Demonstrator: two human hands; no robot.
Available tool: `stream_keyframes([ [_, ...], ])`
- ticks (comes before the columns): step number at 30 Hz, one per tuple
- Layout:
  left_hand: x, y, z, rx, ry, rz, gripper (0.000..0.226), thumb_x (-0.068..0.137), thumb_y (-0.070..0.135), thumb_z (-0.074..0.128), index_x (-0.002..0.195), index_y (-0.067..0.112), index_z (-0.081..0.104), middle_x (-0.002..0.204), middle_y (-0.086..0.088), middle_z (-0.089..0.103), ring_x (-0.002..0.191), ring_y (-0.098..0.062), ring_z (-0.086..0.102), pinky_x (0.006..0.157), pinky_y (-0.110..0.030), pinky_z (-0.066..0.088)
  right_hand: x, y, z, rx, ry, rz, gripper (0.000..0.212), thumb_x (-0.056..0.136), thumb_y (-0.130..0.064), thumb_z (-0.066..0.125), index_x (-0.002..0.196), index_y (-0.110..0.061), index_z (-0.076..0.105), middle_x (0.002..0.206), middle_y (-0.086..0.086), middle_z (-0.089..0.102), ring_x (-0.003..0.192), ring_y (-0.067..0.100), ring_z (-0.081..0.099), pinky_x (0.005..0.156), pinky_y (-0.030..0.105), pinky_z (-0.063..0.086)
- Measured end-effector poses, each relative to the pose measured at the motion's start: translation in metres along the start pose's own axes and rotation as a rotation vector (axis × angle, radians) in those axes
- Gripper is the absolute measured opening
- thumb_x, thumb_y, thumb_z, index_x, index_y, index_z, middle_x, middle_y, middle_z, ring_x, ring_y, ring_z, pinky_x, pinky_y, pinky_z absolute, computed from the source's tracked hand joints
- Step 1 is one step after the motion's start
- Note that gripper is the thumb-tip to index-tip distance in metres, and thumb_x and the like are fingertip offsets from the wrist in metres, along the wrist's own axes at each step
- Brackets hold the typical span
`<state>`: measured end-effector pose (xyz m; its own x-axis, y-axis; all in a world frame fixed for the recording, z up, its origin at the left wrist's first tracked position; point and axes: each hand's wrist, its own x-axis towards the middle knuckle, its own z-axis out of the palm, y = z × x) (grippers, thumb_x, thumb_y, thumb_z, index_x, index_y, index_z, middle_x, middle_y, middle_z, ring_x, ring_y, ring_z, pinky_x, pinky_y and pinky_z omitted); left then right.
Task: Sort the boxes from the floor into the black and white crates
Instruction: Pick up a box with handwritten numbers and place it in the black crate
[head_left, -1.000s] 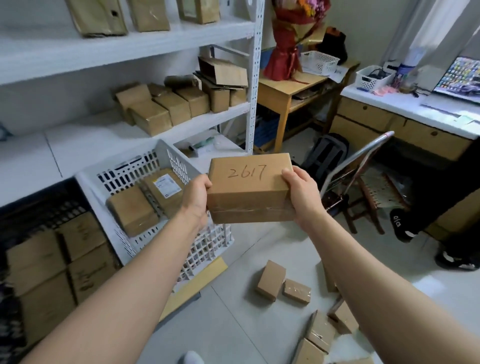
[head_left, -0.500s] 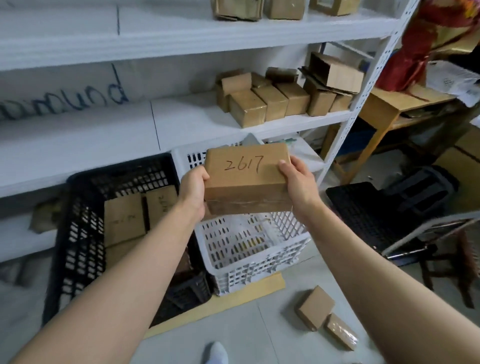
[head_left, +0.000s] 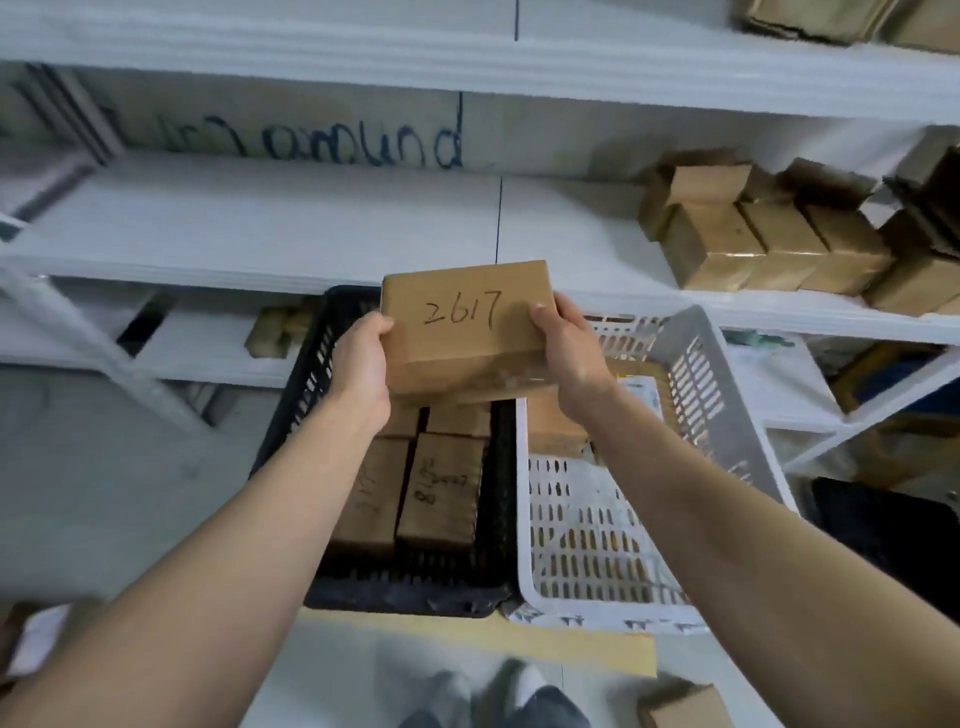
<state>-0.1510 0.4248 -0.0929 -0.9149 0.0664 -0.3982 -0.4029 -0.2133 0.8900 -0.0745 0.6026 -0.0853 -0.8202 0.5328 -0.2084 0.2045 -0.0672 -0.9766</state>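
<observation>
I hold a brown cardboard box marked "2617" (head_left: 467, 332) with both hands, above the far end of the black crate (head_left: 410, 592). My left hand (head_left: 361, 364) grips its left side and my right hand (head_left: 569, 358) its right side. The black crate sits on the floor at centre and holds several brown boxes (head_left: 441, 493), some with writing on top. Touching its right side is the white crate (head_left: 587, 540), with a couple of boxes (head_left: 550, 431) lying at its far end, partly hidden by my right wrist.
White shelving (head_left: 311, 228) runs behind the crates, with a row of brown boxes (head_left: 769, 249) on its right part. A flat cardboard strip (head_left: 519, 644) lies before the crates. One loose box (head_left: 685, 706) rests on the floor at bottom right. My feet (head_left: 488, 696) show at the bottom.
My view has swung left, from the room to facing the crates head on. The box, still in both hands, now hangs over the black crate instead of the white one.
</observation>
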Motion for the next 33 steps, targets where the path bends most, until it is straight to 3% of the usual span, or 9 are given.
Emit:
stream_keyframes([
  [5,0.014,-0.001,-0.026,-0.105,0.158,-0.012,0.010,0.089,0.028,0.057,0.088,0.024,0.066,0.075,0.003,0.074,0.079,-0.019,0.068,0.071,-0.034,0.056,0.032,0.001,0.035,-0.042,-0.158,0.031,0.036,0.096,-0.031,0.048,0.130,-0.020,0.044,0.110,-0.003,0.056,0.099,0.017,0.055,0.087,0.044,0.052],
  [8,0.022,-0.007,-0.041,-0.120,0.210,-0.034,0.013,0.091,0.032,0.056,0.097,0.024,0.064,0.080,0.002,0.075,0.083,-0.020,0.071,0.073,-0.036,0.058,0.048,0.006,0.054,-0.113,-0.222,0.011,0.038,0.095,-0.029,0.049,0.132,-0.021,0.047,0.107,-0.009,0.057,0.098,0.012,0.054,0.082,0.030,0.043],
  [11,0.028,-0.020,-0.054,-0.108,0.201,-0.077,0.019,0.093,0.035,0.051,0.103,0.023,0.063,0.090,-0.001,0.076,0.081,-0.018,0.072,0.060,-0.029,0.055,0.063,0.015,0.070,-0.174,-0.282,0.036,0.044,0.094,-0.029,0.049,0.137,-0.023,0.045,0.123,0.000,0.055,0.108,0.019,0.052,0.086,0.031,0.039],
  [15,0.048,-0.033,-0.067,-0.098,0.188,-0.177,0.027,0.095,0.037,0.047,0.113,0.021,0.061,0.105,-0.005,0.070,0.098,-0.022,0.066,0.067,-0.036,0.055,0.089,0.031,0.092,-0.280,-0.335,0.105,0.045,0.096,-0.029,0.046,0.141,-0.030,0.041,0.136,0.002,0.042,0.118,0.023,0.043,0.099,0.038,0.037],
  [17,0.062,-0.038,-0.074,-0.075,0.174,-0.214,0.029,0.096,0.035,0.047,0.119,0.022,0.058,0.107,-0.005,0.068,0.100,-0.022,0.064,0.066,-0.037,0.056,0.103,0.040,0.103,-0.320,-0.362,0.128,0.045,0.097,-0.025,0.043,0.142,-0.029,0.039,0.134,-0.006,0.039,0.119,0.015,0.037,0.101,0.032,0.033],
  [19,0.078,-0.044,-0.082,-0.054,0.132,-0.239,0.033,0.096,0.032,0.047,0.127,0.025,0.050,0.116,-0.005,0.062,0.107,-0.024,0.060,0.072,-0.046,0.056,0.115,0.049,0.115,-0.346,-0.376,0.165,0.046,0.098,-0.023,0.041,0.143,-0.028,0.038,0.132,-0.011,0.039,0.118,0.011,0.035,0.100,0.027,0.032],
  [22,0.104,-0.051,-0.098,-0.024,0.105,-0.319,0.056,0.095,0.030,0.050,0.145,0.037,0.026,0.128,-0.003,0.050,0.116,-0.030,0.053,0.086,-0.059,0.047,0.133,0.066,0.134,-0.368,-0.332,0.247,0.048,0.095,-0.021,0.044,0.141,-0.032,0.042,0.136,0.001,0.047,0.119,0.023,0.045,0.102,0.037,0.041],
  [28,0.146,-0.061,-0.111,0.136,0.074,-0.495,0.019,0.095,0.031,0.052,0.112,0.024,0.048,0.103,-0.011,0.061,0.093,-0.026,0.063,0.075,-0.043,0.054,0.166,0.093,0.170,-0.529,-0.179,0.279,0.048,0.093,-0.021,0.043,0.134,-0.046,0.045,0.148,0.006,0.019,0.130,0.035,0.027,0.108,0.041,0.032],
  [33,0.170,-0.074,-0.111,0.166,0.046,-0.600,0.026,0.093,0.036,0.059,0.110,0.020,0.046,0.097,-0.011,0.059,0.099,-0.030,0.062,0.083,-0.045,0.054,0.185,0.112,0.189,-0.479,-0.209,0.353,0.058,0.094,-0.014,0.043,0.146,-0.036,0.030,0.154,0.005,0.013,0.131,0.034,0.031,0.092,0.031,0.036],
])
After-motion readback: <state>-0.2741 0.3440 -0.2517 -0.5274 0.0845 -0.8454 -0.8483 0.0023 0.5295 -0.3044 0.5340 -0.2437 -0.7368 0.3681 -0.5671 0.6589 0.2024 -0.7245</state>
